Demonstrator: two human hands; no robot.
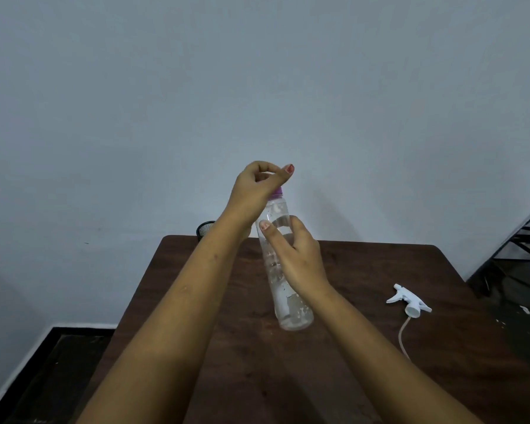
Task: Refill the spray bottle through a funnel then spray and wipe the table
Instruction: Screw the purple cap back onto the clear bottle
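A clear plastic bottle (291,304) with a purple cap (276,192) is held tilted above the dark wooden table (364,362); it holds some water. My right hand (294,258) grips the bottle's upper body. My left hand (257,188) is curled over the purple cap, hiding most of it. The white spray trigger head (406,299) with its thin dip tube (403,338) lies on the table to the right, apart from both hands. No spray bottle body, funnel or cloth is in view.
A black mesh cup (205,229) stands at the table's far left edge, partly behind my left forearm. Dark metal frame legs (520,246) are at the far right. A plain wall is behind; dark floor shows at lower left.
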